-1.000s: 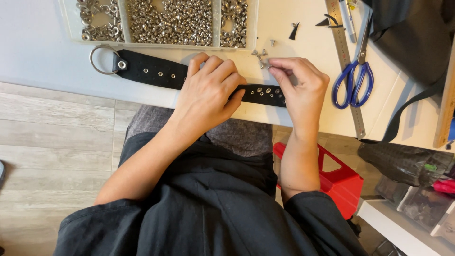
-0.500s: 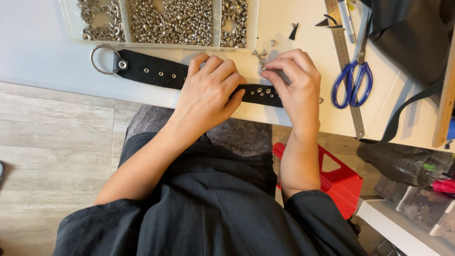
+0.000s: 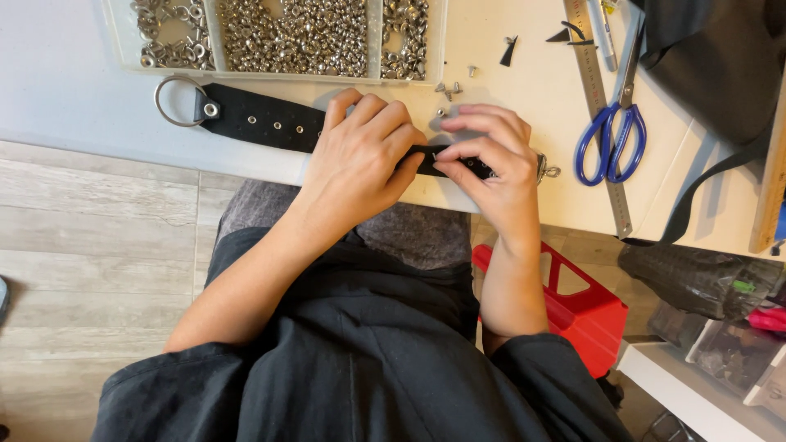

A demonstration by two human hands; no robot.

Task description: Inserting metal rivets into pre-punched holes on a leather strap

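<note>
A black strap [image 3: 262, 120] with small metal studs lies along the near edge of the pale table [image 3: 524, 90]. A metal ring [image 3: 173, 100] is riveted to its left end. My left hand [image 3: 360, 155] lies over the strap's middle, fingers curled and pressing it down. My right hand [image 3: 491, 160] pinches the strap just to the right, thumb and fingertips closed on it. A small metal clasp [image 3: 547, 169] sticks out past my right hand. Loose rivets [image 3: 452, 88] lie just beyond my fingers.
A clear compartment box [image 3: 286, 37] full of silver rivets and rings stands at the table's back. Blue-handled scissors [image 3: 614, 135] and a metal ruler [image 3: 602, 115] lie to the right, with a black bag [image 3: 712, 57] beyond. A red stool [image 3: 585, 303] stands below on the wood floor.
My right hand has come down from the loose rivets onto the strap and closed on it. My left hand has stayed in place on the strap.
</note>
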